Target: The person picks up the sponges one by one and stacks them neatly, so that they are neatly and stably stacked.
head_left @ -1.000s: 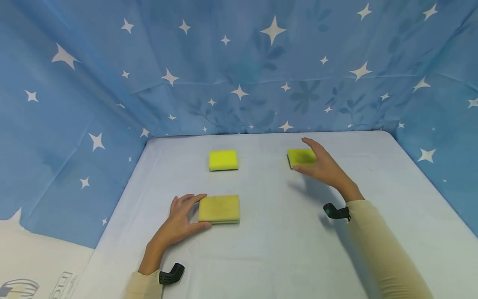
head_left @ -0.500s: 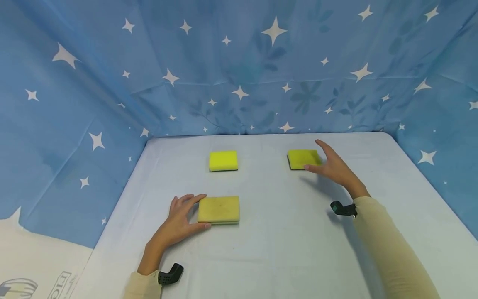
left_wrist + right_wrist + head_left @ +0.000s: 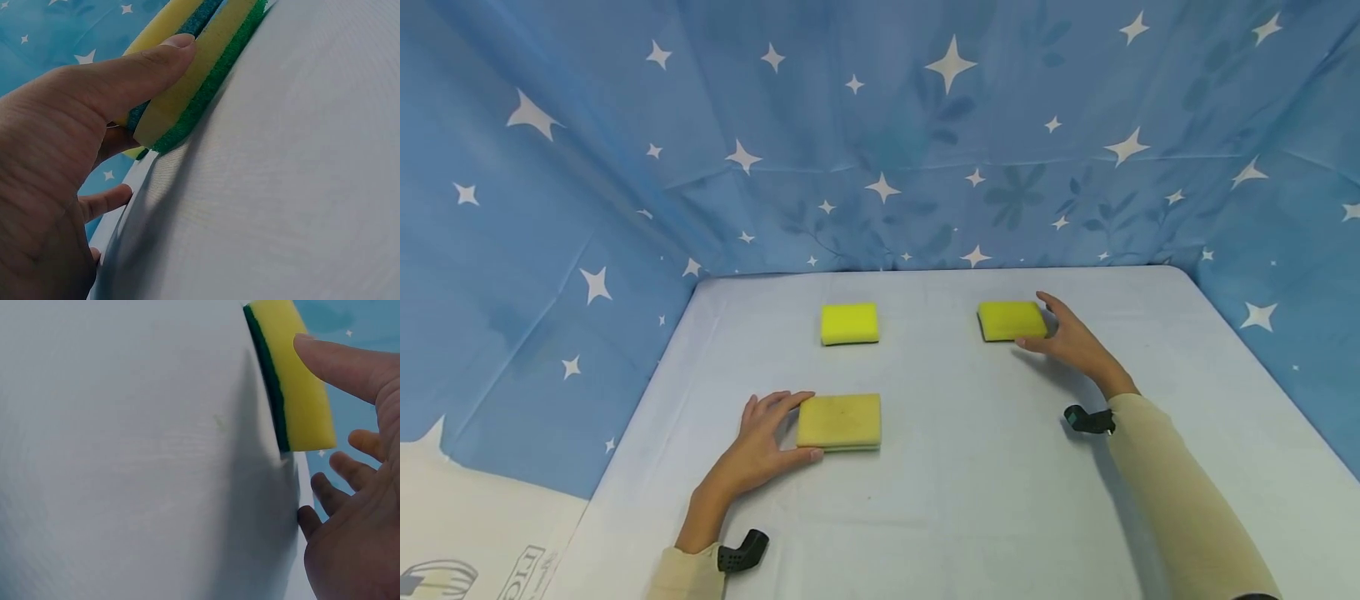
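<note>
On the white table [image 3: 955, 483], well apart, the left hand [image 3: 756, 450] pinches 2 stacked sponges [image 3: 839, 421], dull yellow, the upper backed blue, the lower green. The right hand [image 3: 1071, 342] curves loosely around the end of a yellow, dark-green-backed right sponge [image 3: 1006, 319]; contact is unclear. A brighter far-left sponge [image 3: 849, 322] lies level with it. Since 0.5 s ago, the right index finger has dipped.

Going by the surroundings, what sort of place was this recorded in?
Probably an indoor spot set up for recording, perhaps a makeshift booth: blue star-patterned curtains hang behind and beside a white tabletop, with sponges laid out on it.
</note>
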Action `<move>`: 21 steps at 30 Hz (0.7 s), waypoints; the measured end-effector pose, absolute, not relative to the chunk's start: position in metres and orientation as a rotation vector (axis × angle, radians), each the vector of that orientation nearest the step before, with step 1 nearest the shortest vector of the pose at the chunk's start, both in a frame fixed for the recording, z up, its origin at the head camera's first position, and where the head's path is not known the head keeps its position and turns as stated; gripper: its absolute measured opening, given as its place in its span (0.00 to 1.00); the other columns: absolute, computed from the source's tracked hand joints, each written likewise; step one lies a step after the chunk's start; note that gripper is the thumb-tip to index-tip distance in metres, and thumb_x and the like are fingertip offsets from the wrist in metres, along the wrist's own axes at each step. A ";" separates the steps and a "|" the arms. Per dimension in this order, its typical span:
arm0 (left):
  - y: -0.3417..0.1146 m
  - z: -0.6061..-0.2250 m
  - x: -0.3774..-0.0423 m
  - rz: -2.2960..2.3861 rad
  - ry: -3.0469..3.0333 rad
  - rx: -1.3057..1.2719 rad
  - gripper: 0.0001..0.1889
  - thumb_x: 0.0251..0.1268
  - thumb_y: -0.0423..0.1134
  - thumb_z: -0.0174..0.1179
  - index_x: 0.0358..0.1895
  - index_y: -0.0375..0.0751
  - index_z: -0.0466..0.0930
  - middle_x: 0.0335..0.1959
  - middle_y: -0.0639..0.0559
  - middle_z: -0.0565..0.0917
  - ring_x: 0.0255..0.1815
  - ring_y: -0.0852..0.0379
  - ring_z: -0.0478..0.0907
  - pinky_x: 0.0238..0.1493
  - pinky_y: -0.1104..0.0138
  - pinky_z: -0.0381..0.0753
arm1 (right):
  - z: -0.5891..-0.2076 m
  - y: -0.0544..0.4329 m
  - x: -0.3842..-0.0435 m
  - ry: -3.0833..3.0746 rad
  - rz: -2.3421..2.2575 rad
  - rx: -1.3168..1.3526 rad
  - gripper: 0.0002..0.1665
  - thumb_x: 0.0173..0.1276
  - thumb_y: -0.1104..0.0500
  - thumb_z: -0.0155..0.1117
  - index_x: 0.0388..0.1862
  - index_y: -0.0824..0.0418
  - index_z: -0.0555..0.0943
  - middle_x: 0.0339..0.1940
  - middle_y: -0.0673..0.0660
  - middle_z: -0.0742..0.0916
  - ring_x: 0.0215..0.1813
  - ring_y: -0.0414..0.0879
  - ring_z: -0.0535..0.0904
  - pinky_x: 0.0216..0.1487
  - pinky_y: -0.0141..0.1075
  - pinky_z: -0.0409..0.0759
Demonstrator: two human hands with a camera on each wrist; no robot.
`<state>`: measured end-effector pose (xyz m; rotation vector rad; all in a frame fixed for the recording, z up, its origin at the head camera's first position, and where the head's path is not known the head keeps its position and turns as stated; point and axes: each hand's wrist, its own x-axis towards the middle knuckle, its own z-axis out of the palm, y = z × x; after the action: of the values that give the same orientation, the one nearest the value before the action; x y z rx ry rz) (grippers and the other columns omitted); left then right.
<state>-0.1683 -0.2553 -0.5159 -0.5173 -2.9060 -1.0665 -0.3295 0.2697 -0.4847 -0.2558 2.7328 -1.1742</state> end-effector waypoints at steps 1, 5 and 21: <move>-0.255 -0.516 -0.168 -1.070 -2.907 -0.516 0.45 0.59 0.59 0.78 0.79 0.51 0.72 0.73 0.40 0.74 0.80 0.34 0.60 0.80 0.31 0.34 | -0.486 0.270 -0.330 2.728 -1.175 -0.256 0.68 0.71 0.43 0.77 0.91 0.61 0.42 0.88 0.71 0.50 0.87 0.71 0.44 0.79 0.72 0.48; -0.256 -0.516 -0.167 -1.075 -2.901 -0.522 0.45 0.60 0.59 0.78 0.79 0.51 0.72 0.73 0.41 0.74 0.80 0.35 0.60 0.80 0.32 0.34 | -0.492 0.272 -0.332 2.719 -1.184 -0.262 0.67 0.71 0.44 0.77 0.90 0.62 0.43 0.88 0.73 0.52 0.86 0.71 0.45 0.81 0.70 0.48; -0.257 -0.518 -0.168 -1.067 -2.895 -0.530 0.45 0.60 0.59 0.78 0.79 0.52 0.72 0.74 0.42 0.75 0.80 0.35 0.60 0.80 0.31 0.34 | -0.498 0.271 -0.331 2.748 -1.143 -0.298 0.59 0.74 0.50 0.74 0.88 0.69 0.49 0.86 0.75 0.56 0.85 0.72 0.48 0.82 0.68 0.47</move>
<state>-0.1681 -0.2566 -0.5176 -0.5302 -2.8951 -1.0675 -0.3306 0.2708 -0.4978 -0.2982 2.7483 -1.1430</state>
